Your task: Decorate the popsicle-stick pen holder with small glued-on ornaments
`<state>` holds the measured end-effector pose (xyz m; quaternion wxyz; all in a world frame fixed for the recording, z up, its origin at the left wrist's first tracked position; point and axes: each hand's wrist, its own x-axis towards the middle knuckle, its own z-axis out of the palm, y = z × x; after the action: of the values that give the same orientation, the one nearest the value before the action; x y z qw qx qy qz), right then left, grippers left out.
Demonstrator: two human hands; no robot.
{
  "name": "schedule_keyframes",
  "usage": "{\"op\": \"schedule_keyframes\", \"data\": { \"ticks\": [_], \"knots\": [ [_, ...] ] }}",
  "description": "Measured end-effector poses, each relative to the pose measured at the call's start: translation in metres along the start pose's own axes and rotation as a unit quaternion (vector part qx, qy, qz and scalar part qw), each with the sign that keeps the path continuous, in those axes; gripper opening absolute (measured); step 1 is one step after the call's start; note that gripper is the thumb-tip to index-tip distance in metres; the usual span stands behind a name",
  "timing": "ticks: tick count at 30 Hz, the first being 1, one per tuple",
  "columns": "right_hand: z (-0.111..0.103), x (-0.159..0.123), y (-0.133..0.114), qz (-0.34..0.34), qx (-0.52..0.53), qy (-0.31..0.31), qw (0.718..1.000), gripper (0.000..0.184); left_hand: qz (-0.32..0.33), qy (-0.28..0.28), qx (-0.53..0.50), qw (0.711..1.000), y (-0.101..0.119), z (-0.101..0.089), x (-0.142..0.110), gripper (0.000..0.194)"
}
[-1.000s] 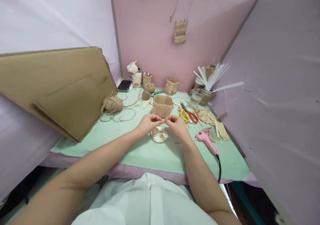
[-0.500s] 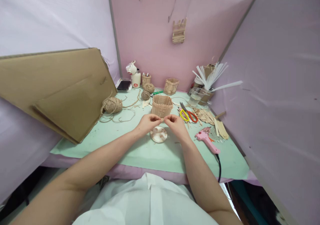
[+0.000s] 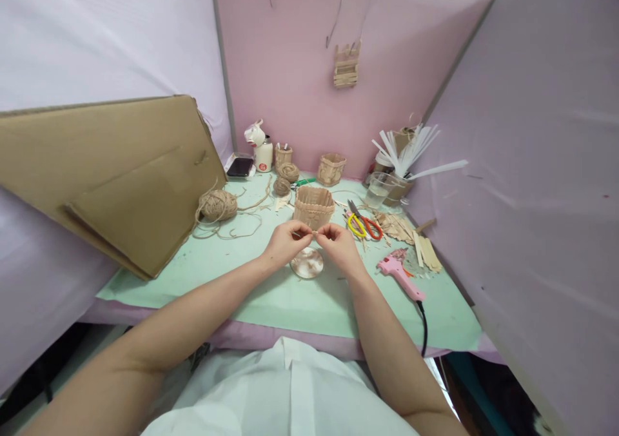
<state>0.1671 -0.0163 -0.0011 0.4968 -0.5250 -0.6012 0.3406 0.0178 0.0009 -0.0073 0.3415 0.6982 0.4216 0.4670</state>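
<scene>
My left hand (image 3: 289,241) and my right hand (image 3: 336,241) meet fingertip to fingertip in front of me, both closed in a pinch. Between them is a tiny pale bit, too small to name and mostly covered by the fingers. Just behind the fingertips stands a square basket (image 3: 313,209) of light brown strips with a braided-looking rim, open at the top. Below the hands a round white-and-brown coaster-like disc (image 3: 307,263) lies on the green table cover (image 3: 271,300).
To the right lie scissors (image 3: 365,223) with yellow and orange handles, a corded pink glue gun (image 3: 400,276) and wooden strips (image 3: 426,250). A twine ball (image 3: 217,205) and leaning cardboard (image 3: 140,184) are left. Behind stand another basket (image 3: 331,169) and a plastic cup (image 3: 379,189).
Both hands stay pinched together at nearly the same spot, with only a slight shift of the fingers. The whole view has tipped a little; the objects on the table have not moved.
</scene>
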Motion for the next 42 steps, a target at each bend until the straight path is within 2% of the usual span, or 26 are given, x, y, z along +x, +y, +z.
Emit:
{"op": "schedule_keyframes", "data": {
  "ticks": [6,16,19,24,26,32,42],
  "knots": [
    [0.0005,-0.0002,0.0008,-0.011,0.011,0.008,1.0,0.01,0.08,0.01,0.035,0.996,0.0023,-0.0022,-0.0012,0.007],
    [0.0009,-0.001,0.0031,-0.016,0.005,0.005,1.0,0.011,0.083,-0.001,0.031,0.996,0.0021,-0.0037,-0.0003,0.009],
    [0.0005,-0.0004,0.0037,-0.014,0.008,0.005,1.0,0.012,0.055,-0.01,0.014,0.998,0.0017,-0.0039,0.0009,0.011],
    [-0.0024,0.0001,-0.0001,0.008,0.05,-0.007,0.999,0.025,-0.102,-0.017,-0.102,0.989,0.0023,-0.0034,0.0052,0.024],
    [-0.0033,0.0,-0.0016,0.024,0.066,-0.017,0.997,0.028,-0.135,-0.022,-0.132,0.982,0.0033,-0.0034,0.0062,0.029],
    [-0.0027,0.0001,-0.0005,0.04,0.082,-0.013,0.996,0.026,-0.161,-0.026,-0.179,0.97,0.0036,-0.0023,0.0055,0.034],
    [-0.0021,0.0017,0.001,0.057,0.071,0.018,0.996,0.025,-0.152,-0.028,-0.153,0.976,0.0034,-0.0028,0.005,0.028]
  ]
}}
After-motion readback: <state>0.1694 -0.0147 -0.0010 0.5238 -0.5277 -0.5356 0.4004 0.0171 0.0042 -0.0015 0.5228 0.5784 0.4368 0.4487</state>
